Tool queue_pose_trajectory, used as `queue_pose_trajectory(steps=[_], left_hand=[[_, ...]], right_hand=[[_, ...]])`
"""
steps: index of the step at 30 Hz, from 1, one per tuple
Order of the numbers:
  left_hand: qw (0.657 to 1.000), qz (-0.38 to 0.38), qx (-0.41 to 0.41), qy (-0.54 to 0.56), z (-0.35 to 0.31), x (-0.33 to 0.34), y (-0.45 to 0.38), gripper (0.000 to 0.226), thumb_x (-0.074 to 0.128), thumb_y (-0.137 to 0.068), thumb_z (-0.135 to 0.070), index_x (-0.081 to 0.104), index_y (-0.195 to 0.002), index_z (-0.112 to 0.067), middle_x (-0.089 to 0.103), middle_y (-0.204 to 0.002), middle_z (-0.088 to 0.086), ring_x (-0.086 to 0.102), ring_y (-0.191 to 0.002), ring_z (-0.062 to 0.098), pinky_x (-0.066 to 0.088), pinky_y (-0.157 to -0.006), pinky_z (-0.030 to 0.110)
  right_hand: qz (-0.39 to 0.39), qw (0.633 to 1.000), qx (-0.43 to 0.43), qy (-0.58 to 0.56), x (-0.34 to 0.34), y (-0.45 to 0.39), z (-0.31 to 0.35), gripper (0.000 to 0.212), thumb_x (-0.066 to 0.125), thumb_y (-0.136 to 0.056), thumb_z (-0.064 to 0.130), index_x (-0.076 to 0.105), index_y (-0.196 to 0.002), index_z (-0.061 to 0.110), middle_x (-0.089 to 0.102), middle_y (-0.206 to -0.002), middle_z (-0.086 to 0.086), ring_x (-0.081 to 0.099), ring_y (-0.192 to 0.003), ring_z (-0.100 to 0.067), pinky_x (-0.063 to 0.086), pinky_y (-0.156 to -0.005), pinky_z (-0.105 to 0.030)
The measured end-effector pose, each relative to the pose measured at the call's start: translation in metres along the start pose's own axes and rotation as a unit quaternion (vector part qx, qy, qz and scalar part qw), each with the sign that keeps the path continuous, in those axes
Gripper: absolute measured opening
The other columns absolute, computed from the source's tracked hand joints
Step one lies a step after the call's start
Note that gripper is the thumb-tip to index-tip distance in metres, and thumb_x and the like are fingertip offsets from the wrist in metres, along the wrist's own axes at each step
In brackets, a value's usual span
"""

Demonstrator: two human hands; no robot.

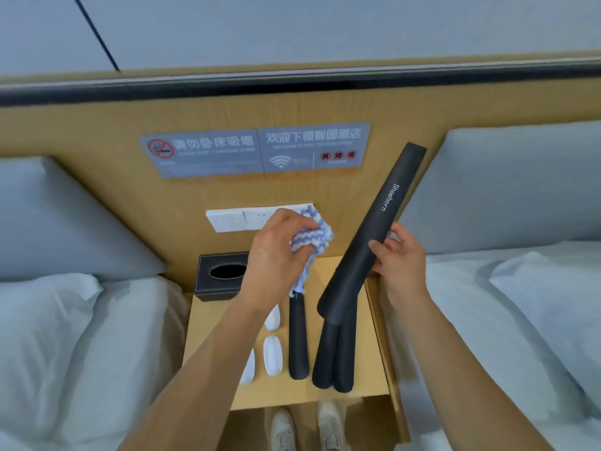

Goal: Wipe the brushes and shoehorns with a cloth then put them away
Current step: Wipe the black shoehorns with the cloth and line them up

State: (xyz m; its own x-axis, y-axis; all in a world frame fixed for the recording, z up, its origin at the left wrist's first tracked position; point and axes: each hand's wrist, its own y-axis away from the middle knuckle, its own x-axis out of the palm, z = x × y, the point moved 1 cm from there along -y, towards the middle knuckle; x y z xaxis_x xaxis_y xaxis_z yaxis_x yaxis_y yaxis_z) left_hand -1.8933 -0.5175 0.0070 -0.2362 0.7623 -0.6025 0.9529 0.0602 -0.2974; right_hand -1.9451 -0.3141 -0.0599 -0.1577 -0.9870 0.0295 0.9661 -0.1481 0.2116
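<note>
Our right hand (401, 255) held the long matte black plastic shoehorn (374, 222) near its middle, fingers curled on it, tilted above the small wooden bench (367, 382), while our left hand (276, 252) clutched the crumpled blue-and-white striped cloth (313, 236) just beside it. We judged the grip could slip under wiping, dropping it onto the three black shoehorns (328, 349) and white oval brushes (272, 353) below. The black tissue box (221, 278) crowded the far corner.
</note>
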Motion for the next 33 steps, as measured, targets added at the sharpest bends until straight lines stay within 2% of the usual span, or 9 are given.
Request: queue_pose_trajectory(steps=[3,9,13,16,21,24,26,29,33], left_hand=[[0.999,-0.016,0.049,0.006,-0.031,-0.019,-0.018,0.031,0.071,-0.082,-0.004,0.07,-0.109,-0.018,0.059,-0.109,-0.009,0.056,-0.094,-0.001,0.044,-0.08,0.009],[0.979,-0.069,0.181,-0.062,-0.088,-0.054,-0.05,0.026,0.074,-0.082,-0.01,0.074,-0.108,-0.012,0.063,-0.112,0.002,0.061,-0.097,0.014,0.048,-0.079,0.024],[0.958,-0.102,0.227,-0.14,-0.106,-0.072,-0.064,0.014,0.069,-0.084,-0.006,0.077,-0.095,-0.006,0.065,-0.102,0.009,0.064,-0.084,0.023,0.053,-0.068,0.033],[0.951,-0.142,0.226,-0.156,-0.111,-0.09,-0.073,0.014,0.066,-0.082,-0.002,0.077,-0.09,-0.005,0.065,-0.098,0.01,0.065,-0.079,0.025,0.053,-0.064,0.033],[0.947,-0.2,0.192,-0.16,-0.128,-0.134,-0.101,0.018,0.062,-0.083,0.0,0.077,-0.089,-0.007,0.064,-0.098,0.008,0.064,-0.083,0.023,0.045,-0.07,0.026],[0.94,-0.216,0.186,-0.186,-0.142,-0.161,-0.12,0.021,0.056,-0.083,-0.005,0.075,-0.089,-0.008,0.062,-0.098,0.008,0.062,-0.082,0.027,0.05,-0.072,0.038],[0.934,-0.226,0.189,-0.2,-0.151,-0.175,-0.131,0.021,0.054,-0.081,-0.008,0.074,-0.088,-0.007,0.062,-0.098,0.009,0.062,-0.082,0.027,0.05,-0.073,0.042],[0.924,-0.255,0.197,-0.208,-0.164,-0.192,-0.141,0.019,0.057,-0.083,-0.009,0.074,-0.091,-0.008,0.062,-0.099,0.009,0.062,-0.082,0.024,0.05,-0.073,0.037],[0.913,-0.277,0.212,-0.21,-0.182,-0.202,-0.145,0.021,0.057,-0.084,-0.012,0.074,-0.095,-0.012,0.061,-0.099,0.008,0.062,-0.083,0.025,0.05,-0.072,0.039]], right_hand=[[0.037,0.997,-0.06,-0.003,0.011,0.017,0.039,0.044,0.067,-0.092,0.003,0.062,-0.124,0.033,0.076,-0.103,0.007,0.073,-0.095,-0.01,0.061,-0.074,-0.029],[0.168,0.976,-0.141,-0.015,0.035,0.038,0.1,0.066,0.065,-0.089,-0.006,0.053,-0.141,0.033,0.067,-0.13,0.005,0.067,-0.115,-0.019,0.058,-0.09,-0.044],[0.232,0.958,-0.163,-0.04,0.05,0.041,0.128,0.065,0.064,-0.089,-0.007,0.057,-0.133,0.04,0.069,-0.126,0.011,0.069,-0.112,-0.014,0.061,-0.082,-0.033],[0.249,0.952,-0.176,-0.027,0.06,0.041,0.14,0.063,0.065,-0.089,-0.006,0.057,-0.13,0.042,0.07,-0.124,0.015,0.066,-0.114,-0.009,0.059,-0.089,-0.032],[0.269,0.942,-0.2,-0.004,0.08,0.046,0.153,0.066,0.066,-0.087,-0.009,0.059,-0.126,0.044,0.069,-0.122,0.022,0.062,-0.115,0.004,0.057,-0.087,-0.02],[0.273,0.94,-0.203,-0.028,0.096,0.051,0.16,0.066,0.066,-0.085,-0.012,0.06,-0.117,0.046,0.069,-0.114,0.03,0.06,-0.109,0.014,0.051,-0.078,-0.007],[0.273,0.938,-0.209,-0.04,0.105,0.053,0.166,0.065,0.067,-0.085,-0.011,0.06,-0.116,0.045,0.069,-0.114,0.03,0.06,-0.11,0.013,0.052,-0.079,-0.009],[0.274,0.935,-0.219,-0.053,0.114,0.055,0.176,0.065,0.067,-0.086,-0.01,0.061,-0.12,0.045,0.07,-0.119,0.024,0.062,-0.115,0.005,0.056,-0.088,-0.02],[0.262,0.931,-0.246,-0.06,0.118,0.058,0.191,0.062,0.068,-0.088,-0.004,0.06,-0.118,0.05,0.069,-0.117,0.027,0.064,-0.111,0.005,0.056,-0.083,-0.016]])
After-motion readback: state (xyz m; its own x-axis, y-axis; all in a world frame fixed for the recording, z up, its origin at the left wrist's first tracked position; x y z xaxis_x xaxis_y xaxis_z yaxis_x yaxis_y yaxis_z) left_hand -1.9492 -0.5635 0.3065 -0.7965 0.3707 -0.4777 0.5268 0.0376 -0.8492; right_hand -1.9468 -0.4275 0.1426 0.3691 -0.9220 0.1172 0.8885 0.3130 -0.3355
